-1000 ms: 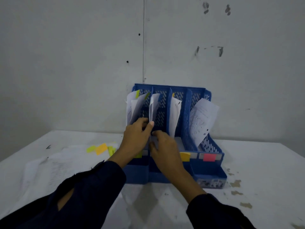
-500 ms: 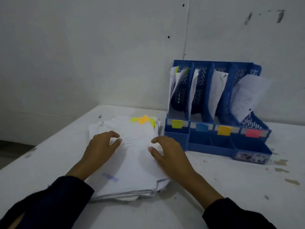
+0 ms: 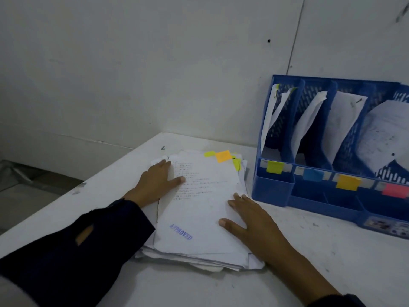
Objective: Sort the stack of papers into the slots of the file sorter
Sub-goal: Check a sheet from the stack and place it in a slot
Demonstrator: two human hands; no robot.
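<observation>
Stack of papers (image 3: 199,209) flat on white bench (image 3: 309,273), just left of blue file sorter (image 3: 274,191). Left hand (image 3: 155,182) resting on stack's far-left area, fingers straight and spread, holding nothing. Right hand (image 3: 252,222) flat on stack's near-right edge, fingers relaxed, likewise clamped on nothing. Top sheet (image 3: 205,196) between the 2 hands, stamped "APPROVED" (image 3: 181,232) near its lower end, orange tab (image 3: 223,156) at its far edge beyond both hands. Sorter's 4 slots each already hold paper; front labels yellow (image 3: 275,167), blue (image 3: 312,175), orange (image 3: 348,182), pink (image 3: 396,190), all right of the right hand. Judgement: sheets light, thin, floppy, edges ragged and easily torn; top sheet likely to slide on those beneath. Best taken by pinching 1 free corner or right edge while the other hand pins the remainder. Orange tab suggests the orange-labelled slot.
</observation>
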